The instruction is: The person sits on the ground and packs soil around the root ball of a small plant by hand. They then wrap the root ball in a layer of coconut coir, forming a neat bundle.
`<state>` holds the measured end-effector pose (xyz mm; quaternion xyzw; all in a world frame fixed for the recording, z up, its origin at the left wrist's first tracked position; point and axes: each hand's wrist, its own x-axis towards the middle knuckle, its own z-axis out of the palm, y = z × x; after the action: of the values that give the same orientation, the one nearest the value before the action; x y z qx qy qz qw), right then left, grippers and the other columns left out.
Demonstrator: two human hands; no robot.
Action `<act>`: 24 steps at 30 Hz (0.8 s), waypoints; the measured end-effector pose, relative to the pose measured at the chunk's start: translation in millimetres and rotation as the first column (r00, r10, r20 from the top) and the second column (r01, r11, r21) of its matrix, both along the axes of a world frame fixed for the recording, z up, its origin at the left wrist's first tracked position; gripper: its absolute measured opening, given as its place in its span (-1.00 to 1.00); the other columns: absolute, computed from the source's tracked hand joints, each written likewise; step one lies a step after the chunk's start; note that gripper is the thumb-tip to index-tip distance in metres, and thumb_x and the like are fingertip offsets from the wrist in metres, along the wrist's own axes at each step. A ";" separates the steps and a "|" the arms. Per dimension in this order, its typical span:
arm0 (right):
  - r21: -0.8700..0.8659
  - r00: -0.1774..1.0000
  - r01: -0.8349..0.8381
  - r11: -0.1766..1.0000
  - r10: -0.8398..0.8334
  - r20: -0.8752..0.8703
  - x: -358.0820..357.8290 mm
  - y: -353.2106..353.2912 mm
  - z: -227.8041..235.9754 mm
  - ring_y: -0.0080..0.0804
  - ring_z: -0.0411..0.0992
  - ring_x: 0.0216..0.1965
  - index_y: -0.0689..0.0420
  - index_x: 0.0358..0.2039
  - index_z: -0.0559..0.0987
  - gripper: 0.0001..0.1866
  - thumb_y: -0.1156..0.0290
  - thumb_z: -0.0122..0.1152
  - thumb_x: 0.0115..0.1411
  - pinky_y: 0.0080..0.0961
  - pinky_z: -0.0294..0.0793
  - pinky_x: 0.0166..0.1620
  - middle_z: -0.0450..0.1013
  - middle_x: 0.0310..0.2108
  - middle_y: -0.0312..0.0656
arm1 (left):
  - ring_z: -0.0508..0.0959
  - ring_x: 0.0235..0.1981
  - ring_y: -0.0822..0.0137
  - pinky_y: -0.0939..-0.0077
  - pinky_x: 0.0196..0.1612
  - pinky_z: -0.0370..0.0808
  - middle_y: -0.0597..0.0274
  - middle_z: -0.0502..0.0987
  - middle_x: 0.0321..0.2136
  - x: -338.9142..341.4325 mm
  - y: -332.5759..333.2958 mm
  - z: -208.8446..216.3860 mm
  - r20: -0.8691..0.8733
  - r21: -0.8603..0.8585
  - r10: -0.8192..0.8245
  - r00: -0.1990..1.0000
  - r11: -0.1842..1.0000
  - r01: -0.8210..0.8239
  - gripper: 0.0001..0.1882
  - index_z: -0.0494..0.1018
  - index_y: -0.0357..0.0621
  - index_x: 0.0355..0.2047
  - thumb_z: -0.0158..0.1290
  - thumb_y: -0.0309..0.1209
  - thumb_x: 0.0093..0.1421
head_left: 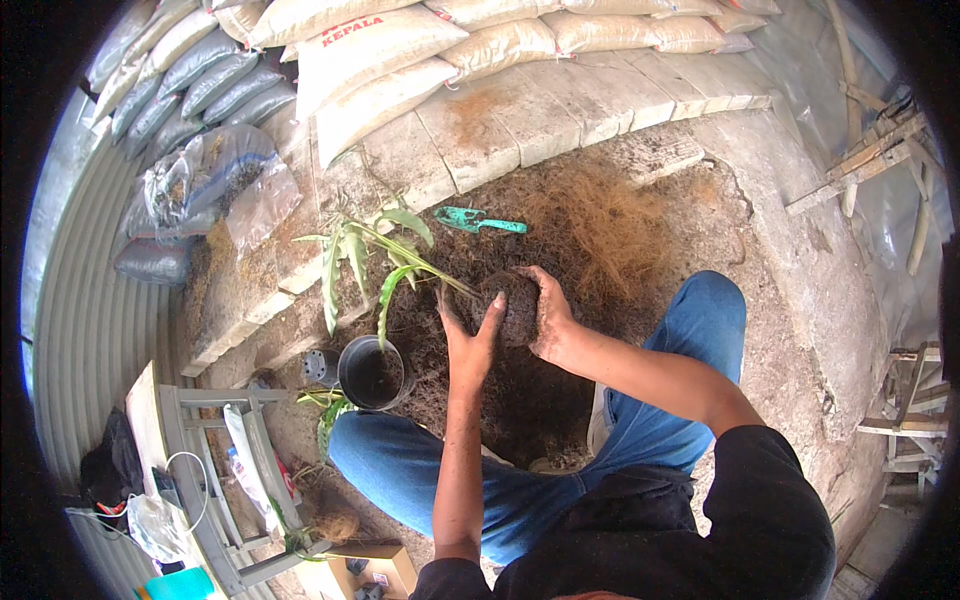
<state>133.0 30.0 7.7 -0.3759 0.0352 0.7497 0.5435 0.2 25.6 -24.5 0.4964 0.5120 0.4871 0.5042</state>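
Black sleeve [775, 490], fingers [545, 287] cupping root ball [518, 308], pot [406, 378], box [403, 572] holding items [370, 591]

text: red capitals [352, 33] | on: large pale stacked sack [405, 58] | lower line: legible | upper line: only partly visible

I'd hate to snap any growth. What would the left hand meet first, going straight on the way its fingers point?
Most likely the long green plant stem, which crosses just ahead of the left hand, though depth is unclear from this view.
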 end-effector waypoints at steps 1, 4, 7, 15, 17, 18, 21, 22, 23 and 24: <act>-0.004 1.000 0.012 1.000 -0.012 0.009 0.7 1.1 -3.1 -0.34 0.52 -0.35 0.05 -0.32 0.58 -0.67 0.10 -0.03 0.20 -0.30 0.54 -0.22 0.55 -0.37 -0.26 | 0.25 0.20 0.14 0.32 0.27 0.15 -0.10 0.19 0.20 2.7 1.0 5.8 -0.017 0.030 0.005 1.000 1.000 -0.005 -0.07 -0.04 -0.35 0.31 0.27 -0.24 0.12; -0.006 1.000 0.025 1.000 -0.025 -0.003 2.1 2.4 -7.5 -0.32 0.52 -0.33 0.06 -0.30 0.59 -0.65 0.09 -0.05 0.21 -0.27 0.54 -0.20 0.55 -0.35 -0.24 | 0.28 0.18 0.16 0.33 0.25 0.19 -0.06 0.22 0.18 7.8 -6.7 27.7 0.135 -0.098 -0.020 0.991 0.995 0.034 -0.08 -0.02 -0.34 0.30 0.29 -0.28 0.10; 0.024 1.000 0.001 1.000 0.000 -0.029 2.5 1.2 -0.9 -0.29 0.52 -0.29 0.07 -0.27 0.58 -0.62 0.07 -0.07 0.22 -0.27 0.53 -0.14 0.55 -0.31 -0.22 | 0.31 0.15 0.20 0.34 0.22 0.24 -0.02 0.24 0.17 9.4 -10.6 23.6 0.173 -0.002 0.027 0.985 1.000 -0.027 -0.13 0.01 -0.32 0.28 0.28 -0.33 0.11; 0.178 0.986 -0.034 0.983 0.004 0.165 -7.9 -13.4 22.3 -0.26 0.46 -0.08 0.08 -0.06 0.51 -0.43 -0.16 -0.10 0.26 -0.24 0.42 0.04 0.49 -0.12 -0.14 | 0.53 -0.10 0.18 0.26 -0.04 0.53 0.04 0.48 -0.09 10.7 -6.7 23.7 0.592 -0.158 0.215 0.777 0.976 -0.150 -0.40 0.29 -0.32 0.09 0.25 -0.40 0.07; 0.174 0.964 -0.143 0.974 0.097 0.248 -6.8 -13.2 27.6 -0.21 0.40 0.03 0.06 0.05 0.46 -0.37 -0.21 -0.10 0.24 -0.13 0.32 0.14 0.44 0.01 -0.10 | 0.54 -0.11 0.17 0.25 -0.04 0.53 0.03 0.48 -0.09 -2.2 -2.3 20.4 0.702 -0.185 0.170 0.691 0.981 -0.053 -0.41 0.30 -0.33 0.08 0.23 -0.41 0.07; 0.147 0.967 -0.151 0.978 0.115 0.226 -5.2 -9.6 27.8 -0.21 0.39 0.04 0.06 0.05 0.46 -0.36 -0.22 -0.10 0.24 -0.14 0.32 0.14 0.44 0.01 -0.10 | 0.53 -0.09 0.16 0.23 -0.02 0.52 0.02 0.48 -0.08 -6.4 0.0 16.2 0.683 -0.218 0.197 0.703 0.974 -0.061 -0.39 0.30 -0.33 0.09 0.24 -0.45 0.04; 0.082 0.965 -0.208 0.975 0.190 0.182 5.5 6.6 30.7 -0.21 0.38 0.05 0.03 0.06 0.45 -0.37 -0.22 -0.09 0.24 -0.14 0.32 0.14 0.42 0.04 -0.09 | 0.52 -0.07 0.16 0.24 0.01 0.50 0.01 0.48 -0.08 -5.3 -1.7 17.8 0.588 -0.120 0.105 0.802 0.992 -0.042 -0.37 0.29 -0.33 0.09 0.27 -0.44 0.02; 0.072 0.957 -0.246 0.967 0.230 0.177 9.8 9.8 33.5 -0.21 0.38 0.06 0.02 0.06 0.45 -0.38 -0.21 -0.08 0.24 -0.14 0.33 0.13 0.41 0.05 -0.09 | 0.51 -0.07 0.17 0.27 0.02 0.48 0.01 0.47 -0.07 -4.6 -2.2 17.9 0.479 -0.082 0.066 0.875 0.996 -0.031 -0.35 0.28 -0.33 0.11 0.27 -0.44 0.02; 0.062 0.947 -0.284 0.957 0.270 0.172 12.3 11.0 34.9 -0.21 0.37 0.07 0.01 0.06 0.45 -0.39 -0.21 -0.07 0.24 -0.14 0.34 0.12 0.40 0.06 -0.08 | 0.51 -0.06 0.18 0.29 0.03 0.47 0.01 0.46 -0.06 -3.8 -3.4 17.7 0.361 -0.045 0.030 0.932 0.999 -0.014 -0.33 0.26 -0.34 0.12 0.28 -0.44 0.02; 0.023 0.912 -0.345 0.938 0.329 0.243 12.7 10.9 31.9 -0.22 0.40 0.04 0.02 0.04 0.47 -0.42 -0.17 -0.05 0.24 -0.15 0.37 0.10 0.42 0.03 -0.09 | 0.50 -0.05 0.19 0.31 0.04 0.46 0.01 0.46 -0.05 -2.9 -5.4 17.1 0.234 -0.011 -0.003 0.972 1.000 0.006 -0.31 0.24 -0.35 0.13 0.28 -0.44 0.02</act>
<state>145.7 40.9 39.7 -0.4445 -0.1196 0.7831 0.4183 -2.7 20.2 -7.4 0.4338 0.4508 0.5380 0.5650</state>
